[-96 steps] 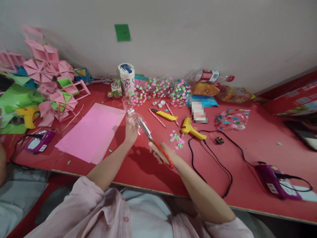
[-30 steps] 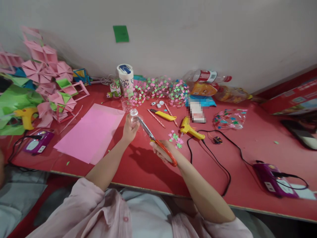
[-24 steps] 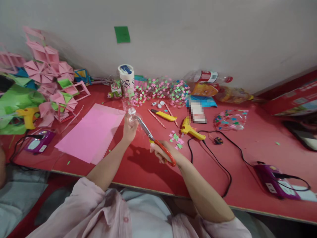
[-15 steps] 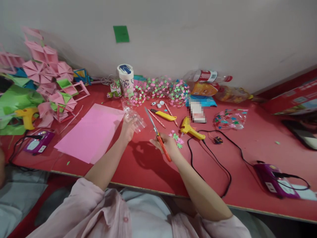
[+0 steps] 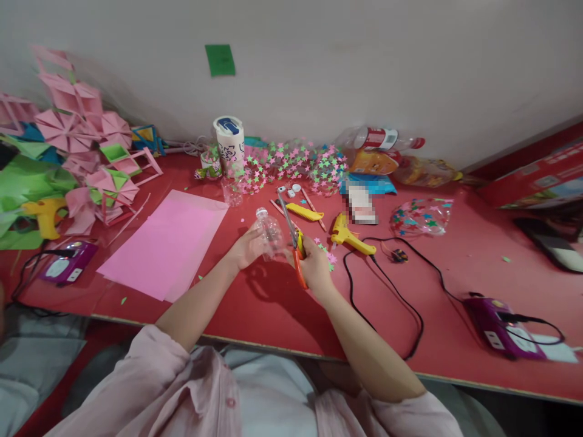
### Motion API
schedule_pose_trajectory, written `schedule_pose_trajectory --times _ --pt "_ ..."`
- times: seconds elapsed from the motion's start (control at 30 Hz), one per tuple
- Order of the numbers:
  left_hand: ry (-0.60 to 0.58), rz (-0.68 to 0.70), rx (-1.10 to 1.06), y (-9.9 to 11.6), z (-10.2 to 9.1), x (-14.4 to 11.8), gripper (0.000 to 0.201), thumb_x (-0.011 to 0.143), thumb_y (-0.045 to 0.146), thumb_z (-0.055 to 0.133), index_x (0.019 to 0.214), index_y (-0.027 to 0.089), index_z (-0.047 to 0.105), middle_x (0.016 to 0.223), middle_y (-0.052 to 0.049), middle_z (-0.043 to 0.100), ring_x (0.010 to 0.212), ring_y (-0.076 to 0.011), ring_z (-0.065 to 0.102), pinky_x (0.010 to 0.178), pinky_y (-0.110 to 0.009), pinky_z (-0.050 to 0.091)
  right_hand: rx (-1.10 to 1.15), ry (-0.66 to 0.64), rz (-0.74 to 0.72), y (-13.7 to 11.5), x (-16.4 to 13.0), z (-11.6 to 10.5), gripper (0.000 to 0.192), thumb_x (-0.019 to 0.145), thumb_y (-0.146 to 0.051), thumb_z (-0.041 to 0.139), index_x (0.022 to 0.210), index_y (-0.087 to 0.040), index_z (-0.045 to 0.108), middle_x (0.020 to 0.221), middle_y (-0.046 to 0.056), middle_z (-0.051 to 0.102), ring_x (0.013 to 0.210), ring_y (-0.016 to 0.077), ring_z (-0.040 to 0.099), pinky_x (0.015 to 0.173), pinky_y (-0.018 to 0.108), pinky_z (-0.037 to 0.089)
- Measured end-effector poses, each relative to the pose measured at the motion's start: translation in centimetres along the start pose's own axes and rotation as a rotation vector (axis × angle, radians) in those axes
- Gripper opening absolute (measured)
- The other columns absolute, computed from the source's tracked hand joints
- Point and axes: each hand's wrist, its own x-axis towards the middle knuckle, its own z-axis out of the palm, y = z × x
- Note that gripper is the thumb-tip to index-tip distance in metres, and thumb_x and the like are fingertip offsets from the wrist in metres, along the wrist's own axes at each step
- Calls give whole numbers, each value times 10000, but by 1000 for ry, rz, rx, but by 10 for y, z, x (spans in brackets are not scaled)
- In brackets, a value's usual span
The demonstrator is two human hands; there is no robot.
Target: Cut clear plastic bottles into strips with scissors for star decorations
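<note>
My left hand (image 5: 245,247) is closed around the top part of a clear plastic bottle (image 5: 270,232), its neck tilted up and away from me. In my right hand (image 5: 314,262) I grip a pair of scissors (image 5: 298,258) with orange-red handles, blades pointing away and up to the left. The right fingertips are close to the bottle piece's right side; whether they touch it I cannot tell. Beyond the scissors lie a yellow utility knife (image 5: 306,212) and pink patterned pencils (image 5: 314,209). Small paper stars (image 5: 330,258) lie partly behind my right hand.
Pink paper sheets (image 5: 161,243) lie left of my hands. A yellow glue gun (image 5: 350,235) with a black cord rests to the right. Star-covered clear plastic pieces (image 5: 291,167) and a white tumbler (image 5: 229,145) stand along the wall. A purple power box (image 5: 501,325) sits far right.
My left hand has moved right and slightly toward me, turning the bottle piece so its neck faces up. My right hand has shifted slightly, and the scissors point more steeply away.
</note>
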Motion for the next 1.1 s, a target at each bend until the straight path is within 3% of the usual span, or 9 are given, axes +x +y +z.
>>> schedule_pose_trajectory --times 0.2,0.43,0.77,0.9,1.1 --pt "94 -40 83 1 7 -2 265 785 243 657 1027 195 562 783 -9 670 670 -159 671 703 -328 556 26 -12 -94 1 -4 5 228 653 -319 513 632 -243 299 521 -73 305 499 106 283 501 240 254" --pt "122 14 62 1 13 0 140 816 198 599 950 168 573 759 -21 670 661 -146 665 686 -296 550 56 11 -52 0 -1 1 262 685 -362 534 626 -241 309 515 -73 311 507 108 294 495 240 255" --pt "109 73 133 -2 6 3 281 721 222 684 976 163 581 799 -35 691 685 -170 679 711 -344 563 21 2 -30 -2 -3 1 244 691 -350 518 633 -239 309 536 -59 347 522 114 321 512 243 267" --pt "114 138 200 -6 6 1 340 630 213 752 925 169 589 770 -19 687 633 -153 656 630 -293 538 -45 -41 -67 0 -4 4 172 657 -293 497 660 -240 333 537 -51 367 516 124 347 522 248 272" --pt "171 212 257 -11 5 4 263 608 187 733 821 177 580 645 17 631 527 -116 579 544 -247 470 -138 -150 -136 2 -7 12 131 666 -299 529 700 -233 421 568 -34 410 531 128 366 527 246 258"
